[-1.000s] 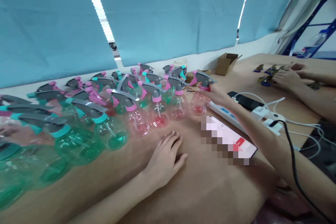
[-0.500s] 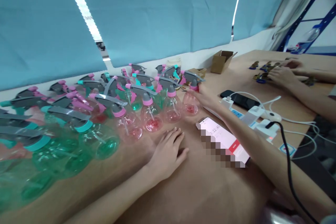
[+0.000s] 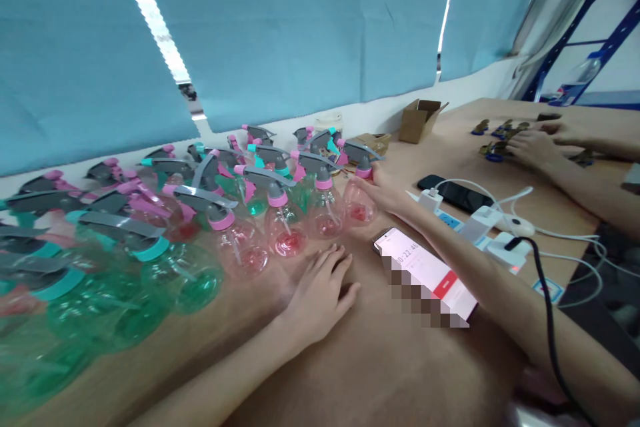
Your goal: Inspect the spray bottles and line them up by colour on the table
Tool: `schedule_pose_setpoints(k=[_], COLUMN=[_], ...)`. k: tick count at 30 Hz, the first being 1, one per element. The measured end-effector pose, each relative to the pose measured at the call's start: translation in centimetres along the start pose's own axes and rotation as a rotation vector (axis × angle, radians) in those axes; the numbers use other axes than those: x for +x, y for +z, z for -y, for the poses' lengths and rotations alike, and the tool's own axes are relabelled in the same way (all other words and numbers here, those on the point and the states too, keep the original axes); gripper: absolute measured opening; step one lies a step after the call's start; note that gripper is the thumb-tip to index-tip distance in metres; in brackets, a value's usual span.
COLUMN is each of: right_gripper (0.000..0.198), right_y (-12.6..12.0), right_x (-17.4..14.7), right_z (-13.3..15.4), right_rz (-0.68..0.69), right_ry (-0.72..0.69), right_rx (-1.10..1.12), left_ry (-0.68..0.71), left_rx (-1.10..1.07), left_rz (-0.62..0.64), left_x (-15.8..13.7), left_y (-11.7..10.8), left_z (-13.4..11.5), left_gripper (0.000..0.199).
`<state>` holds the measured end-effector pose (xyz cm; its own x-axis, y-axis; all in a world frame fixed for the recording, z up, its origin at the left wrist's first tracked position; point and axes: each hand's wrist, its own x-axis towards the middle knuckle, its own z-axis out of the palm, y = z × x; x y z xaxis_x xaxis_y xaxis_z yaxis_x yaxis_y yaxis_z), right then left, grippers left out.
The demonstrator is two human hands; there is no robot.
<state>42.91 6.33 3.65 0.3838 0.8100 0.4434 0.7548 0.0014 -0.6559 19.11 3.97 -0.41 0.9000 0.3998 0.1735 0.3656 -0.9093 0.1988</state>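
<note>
My right hand (image 3: 384, 188) closes around the pink neck of a clear pink spray bottle (image 3: 359, 205). That bottle stands on the table at the right end of the front row and has a grey lever top. Its thumb and fingers are partly hidden by the bottle and by the hand itself. Palm down, my left hand (image 3: 320, 290) rests flat on the table with fingers stretched out, holding nothing. Just beyond it are a second pink spray bottle (image 3: 286, 232) and a third pink spray bottle (image 3: 326, 212). Green spray bottles (image 3: 183, 277) stand to the left.
A lit phone (image 3: 425, 267) showing a timer lies under my right forearm. Past it are a dark phone (image 3: 455, 193), a power strip with white chargers (image 3: 483, 220) and a black cable (image 3: 550, 320). A cardboard box (image 3: 419, 121) stands behind. Another person's hands (image 3: 537, 143) handle small brownish pieces at right.
The view has shifted slightly, so the bottles sit a little further left and lower. The phone's timer has moved on a second. Both hands keep nearly the same pose.
</note>
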Motion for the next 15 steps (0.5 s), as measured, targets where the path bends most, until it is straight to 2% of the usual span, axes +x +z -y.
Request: schedule_pose_setpoints(k=[6, 11, 15], right_gripper=[0.053, 0.068, 0.054], right_y=[-1.5, -3.5, -2.4], right_x=[-1.6, -6.2, -11.2], right_z=[1.4, 2.9, 5.6], right_rz=[-0.02, -0.049, -0.061], right_ry=[0.06, 0.107, 0.002], right_rx=[0.016, 0.006, 0.052], left_ry=[-0.009, -0.005, 0.01], left_rx=[-0.003, -0.025, -0.06], left_rz=[0.012, 0.006, -0.024], left_x=[0.1, -0.1, -1.1], left_y=[0.0, 0.2, 0.1], left_z=[0.1, 0.2, 0.3], left_gripper=[0.044, 0.044, 0.041])
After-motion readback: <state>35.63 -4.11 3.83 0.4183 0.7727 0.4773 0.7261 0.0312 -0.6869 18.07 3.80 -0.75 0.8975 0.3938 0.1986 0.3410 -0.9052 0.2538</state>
